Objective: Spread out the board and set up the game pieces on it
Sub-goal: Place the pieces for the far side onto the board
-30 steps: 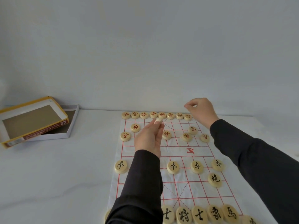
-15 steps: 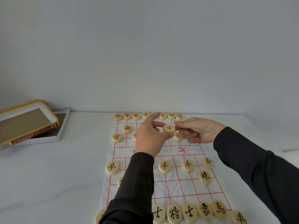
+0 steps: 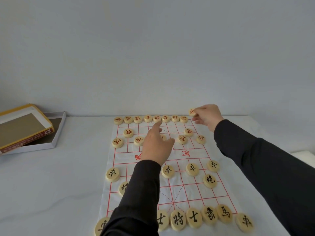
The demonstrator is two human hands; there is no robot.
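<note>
The right hand (image 3: 207, 115) pinches a red piece (image 3: 192, 112) between thumb and fingertips, holding it in the air just past the far right corner of the board (image 3: 172, 189). The far row (image 3: 150, 118) counts eight pieces, and the open spot is that corner, immediately right of the row's last piece (image 3: 183, 119). So the gap lies just below and slightly toward the person from the held piece; I judge the move needs only a short drop with the face kept up. The right hand is plainly the nearer one.

The left hand (image 3: 156, 147) hangs over the board's far half, loosely spread, index finger reaching to the middle of the far row, touching or nearly touching a piece there; it grips nothing I can see. It hides one red soldier partly.

Half a second ago both hands met over the board's far middle with the piece between them; now the right hand has carried it off alone to the corner, and the left has stretched forward.

The near row looks full where the sleeves leave it visible. The box (image 3: 30, 133) sits open, well left of the board.
</note>
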